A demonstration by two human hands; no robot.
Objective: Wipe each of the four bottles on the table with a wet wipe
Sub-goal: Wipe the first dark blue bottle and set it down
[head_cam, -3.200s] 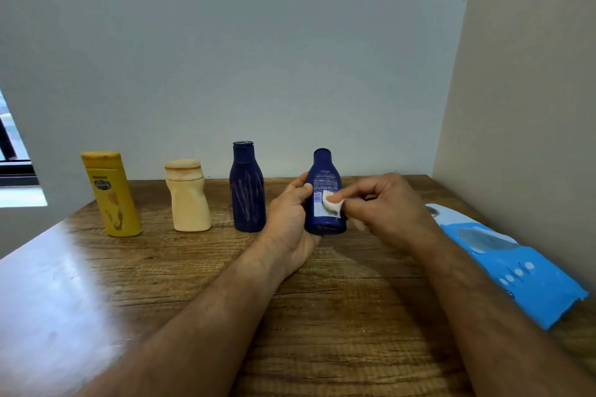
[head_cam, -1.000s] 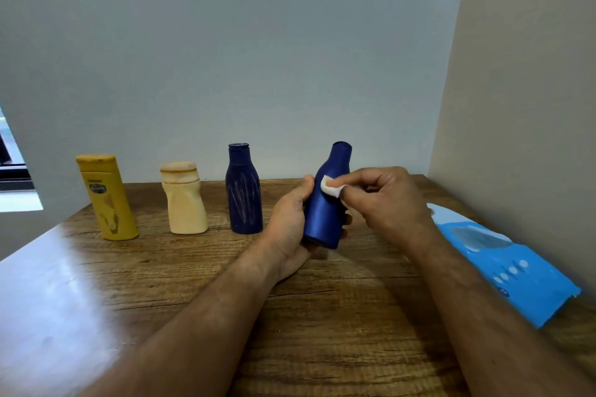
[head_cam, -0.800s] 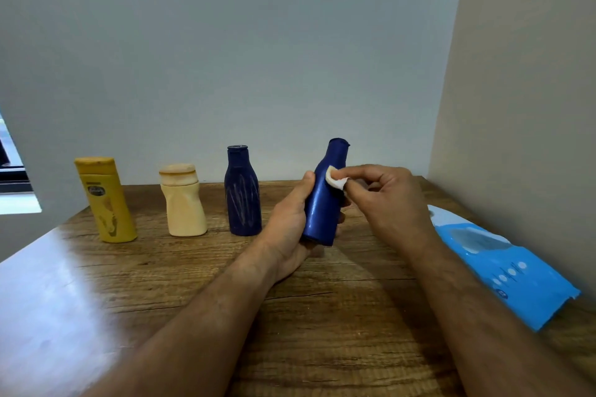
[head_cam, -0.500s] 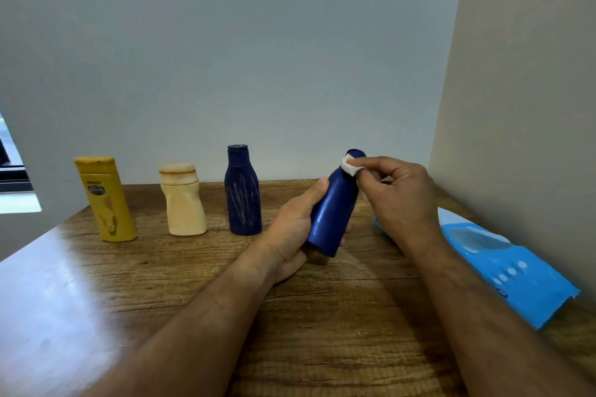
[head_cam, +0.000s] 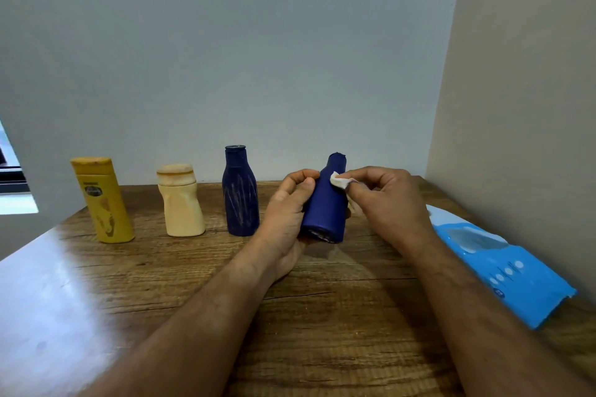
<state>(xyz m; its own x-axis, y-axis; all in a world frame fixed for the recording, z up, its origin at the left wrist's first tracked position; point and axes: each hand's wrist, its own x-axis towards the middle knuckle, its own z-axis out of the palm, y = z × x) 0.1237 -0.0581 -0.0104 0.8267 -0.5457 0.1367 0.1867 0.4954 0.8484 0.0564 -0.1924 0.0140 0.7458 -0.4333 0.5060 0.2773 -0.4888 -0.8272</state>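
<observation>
My left hand (head_cam: pixel 287 216) grips a dark blue bottle (head_cam: pixel 327 206) around its lower body, held just above the wooden table (head_cam: pixel 322 316) and tilted slightly. My right hand (head_cam: pixel 387 200) pinches a small folded white wet wipe (head_cam: pixel 339 181) against the bottle's shoulder, just below the neck. Three other bottles stand upright in a row to the left: a second dark blue bottle (head_cam: pixel 240 192) with pale streaks, a cream bottle (head_cam: pixel 181 200) and a yellow bottle (head_cam: pixel 101 200) with smudges.
A blue wet wipe pack (head_cam: pixel 503 267) lies flat along the table's right side by the beige wall. A grey wall runs behind the bottles. The table's left part shows a bright glare from a window at the far left.
The held bottle has been turned and tipped in my left hand. The wipe went up from its label to the cap, then came back down to the shoulder.
</observation>
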